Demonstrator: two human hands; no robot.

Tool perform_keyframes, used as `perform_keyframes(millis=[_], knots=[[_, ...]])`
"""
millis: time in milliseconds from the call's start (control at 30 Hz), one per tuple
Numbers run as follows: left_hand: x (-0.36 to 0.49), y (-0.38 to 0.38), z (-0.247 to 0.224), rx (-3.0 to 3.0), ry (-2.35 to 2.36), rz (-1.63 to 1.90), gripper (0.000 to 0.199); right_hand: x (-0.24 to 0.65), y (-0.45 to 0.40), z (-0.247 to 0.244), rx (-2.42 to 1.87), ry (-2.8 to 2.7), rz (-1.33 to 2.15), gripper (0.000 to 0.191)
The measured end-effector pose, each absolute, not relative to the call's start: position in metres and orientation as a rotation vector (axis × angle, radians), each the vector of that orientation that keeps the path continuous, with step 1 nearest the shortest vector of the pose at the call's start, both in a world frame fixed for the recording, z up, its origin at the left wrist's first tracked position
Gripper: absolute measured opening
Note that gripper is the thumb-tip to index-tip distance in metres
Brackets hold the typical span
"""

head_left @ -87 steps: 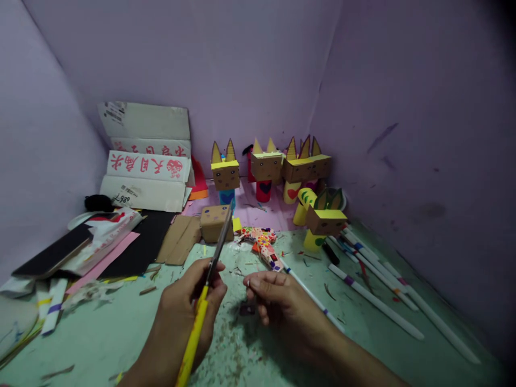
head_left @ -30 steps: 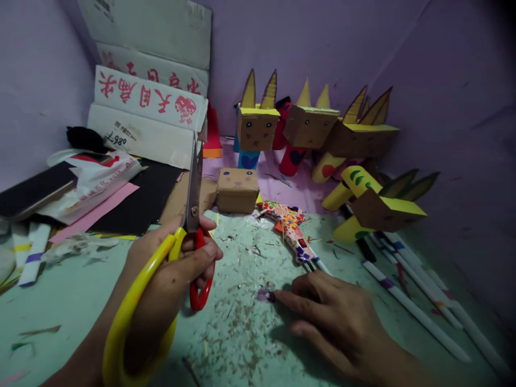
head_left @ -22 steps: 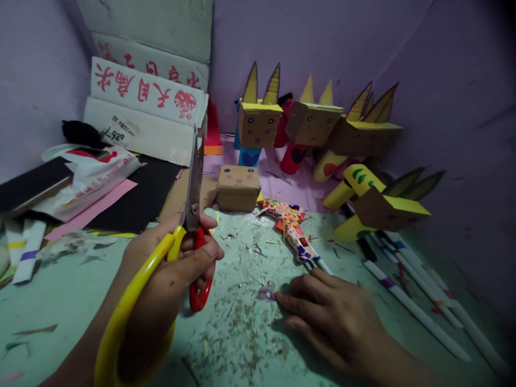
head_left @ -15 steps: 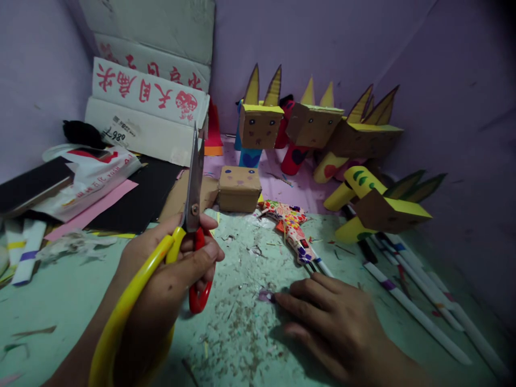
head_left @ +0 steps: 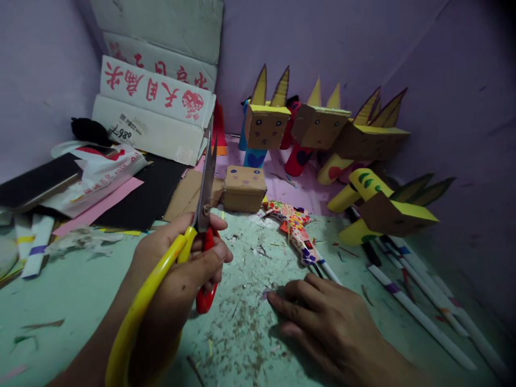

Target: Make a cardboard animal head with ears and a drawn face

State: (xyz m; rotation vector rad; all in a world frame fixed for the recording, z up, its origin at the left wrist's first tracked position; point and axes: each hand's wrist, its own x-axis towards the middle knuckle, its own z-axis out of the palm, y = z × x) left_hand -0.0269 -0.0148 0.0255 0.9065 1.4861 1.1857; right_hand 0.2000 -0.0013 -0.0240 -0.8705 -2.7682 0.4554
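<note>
My left hand (head_left: 173, 274) is closed around a pair of scissors (head_left: 206, 188) with yellow and red handles, blades pointing up and away. On the green tabletop, my right hand (head_left: 322, 312) rests palm down, its index fingertip on a tiny purple scrap (head_left: 265, 295). Just beyond that hand lies a flower-patterned piece (head_left: 296, 231) with pens sticking out of its near end. A small cardboard box (head_left: 244, 189) with a drawn face sits behind the scissors. Several box-headed cardboard figures (head_left: 266, 126) with pointed yellow ears stand at the back.
White markers (head_left: 421, 317) lie along the right side. At the left are a printed plastic bag (head_left: 97, 180), black sheets (head_left: 135, 193), pink paper and crumpled tissue (head_left: 83, 242). A white carton (head_left: 153, 118) leans at the back left. Scraps litter the tabletop (head_left: 237, 333).
The whole view has shifted slightly, so things appear a little farther right. My right fingertip covers more of the purple scrap. The scissors stay in my left hand.
</note>
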Motion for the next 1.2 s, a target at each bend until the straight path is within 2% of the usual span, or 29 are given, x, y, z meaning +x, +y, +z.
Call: perform_keyframes(millis=[167, 300, 633, 933, 1100, 1200], knots=[[-0.024, -0.014, 0.028, 0.886, 1.527, 1.19, 0.03, 0.202, -0.002, -0.024, -0.838, -2.394, 0.732, 0.029], [-0.023, -0.014, 0.029, 0.851, 1.538, 1.182, 0.031, 0.201, -0.001, -0.025, -0.983, -2.085, 0.935, 0.018], [-0.022, -0.016, 0.023, 0.846, 1.467, 1.254, 0.029, 0.188, 0.0, -0.037, -0.921, -2.215, 0.907, 0.012], [-0.026, -0.018, 0.02, 0.866, 1.469, 1.21, 0.03, 0.183, 0.002, -0.034, -1.081, -2.497, 0.726, 0.021], [-0.028, -0.018, 0.017, 0.899, 1.456, 1.231, 0.028, 0.174, 0.004, -0.03, -1.332, -2.704, 0.527, 0.016], [-0.027, -0.017, 0.019, 0.905, 1.476, 1.241, 0.027, 0.174, 0.004, -0.029, -1.325, -2.709, 0.6, 0.014]])
